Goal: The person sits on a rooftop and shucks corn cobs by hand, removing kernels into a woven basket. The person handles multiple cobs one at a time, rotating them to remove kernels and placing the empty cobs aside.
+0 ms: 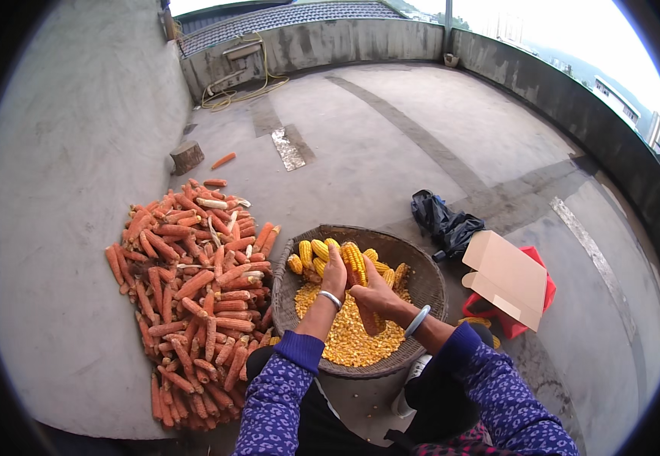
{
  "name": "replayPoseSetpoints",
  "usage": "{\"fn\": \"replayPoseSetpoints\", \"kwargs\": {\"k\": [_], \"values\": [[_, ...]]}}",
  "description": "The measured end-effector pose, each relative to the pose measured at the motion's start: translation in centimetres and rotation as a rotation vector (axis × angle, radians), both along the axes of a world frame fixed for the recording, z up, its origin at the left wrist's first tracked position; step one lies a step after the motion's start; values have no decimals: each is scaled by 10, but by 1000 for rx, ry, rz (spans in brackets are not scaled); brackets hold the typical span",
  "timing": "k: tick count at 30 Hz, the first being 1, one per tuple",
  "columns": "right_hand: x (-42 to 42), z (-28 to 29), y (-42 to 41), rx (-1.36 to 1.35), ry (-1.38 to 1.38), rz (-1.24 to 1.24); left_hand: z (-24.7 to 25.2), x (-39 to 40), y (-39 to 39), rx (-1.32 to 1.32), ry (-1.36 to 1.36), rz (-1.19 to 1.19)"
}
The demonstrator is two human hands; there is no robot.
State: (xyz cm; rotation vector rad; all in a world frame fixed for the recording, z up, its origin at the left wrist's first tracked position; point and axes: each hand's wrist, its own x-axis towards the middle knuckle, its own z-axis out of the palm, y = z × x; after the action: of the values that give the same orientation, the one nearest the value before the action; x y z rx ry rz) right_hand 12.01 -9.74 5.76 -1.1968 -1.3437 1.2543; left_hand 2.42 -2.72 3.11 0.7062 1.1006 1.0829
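Over a round woven basket (432, 285), my left hand (334, 275) grips a yellow ear of corn (354, 262) held upright. The ear's lower part shows reddish where kernels are gone. My right hand (380, 295) presses against the same ear and closes around a bare reddish cob (369, 320), whose end sticks out below the palm. Fingers of both hands are partly hidden. Loose yellow kernels (341, 345) cover the basket's bottom, and several whole ears (306, 253) lie along its far side.
A large heap of stripped cobs (193, 296) lies left of the basket, against the wall. To the right are a black plastic bag (444, 222), a cardboard piece (506, 276) and a red bag (549, 285). A wood stump (186, 157) and a yellow hose (227, 102) are farther off.
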Motion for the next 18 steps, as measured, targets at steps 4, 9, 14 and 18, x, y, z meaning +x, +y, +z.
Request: {"fn": "replayPoseSetpoints", "kwargs": {"k": [4, 9, 14, 18], "values": [[-6, 0, -2, -55, -39, 21, 5, -5, -9, 235, 227, -81], [-3, 5, -6, -71, -45, 55, -13, -5, -4, 322, 439, -52], [-3, 14, -11, -104, -53, 60, -19, -6, -2, 326, 591, -28], [0, 20, -12, -80, -44, 42, -14, -2, -7, 332, 425, -4]]}}
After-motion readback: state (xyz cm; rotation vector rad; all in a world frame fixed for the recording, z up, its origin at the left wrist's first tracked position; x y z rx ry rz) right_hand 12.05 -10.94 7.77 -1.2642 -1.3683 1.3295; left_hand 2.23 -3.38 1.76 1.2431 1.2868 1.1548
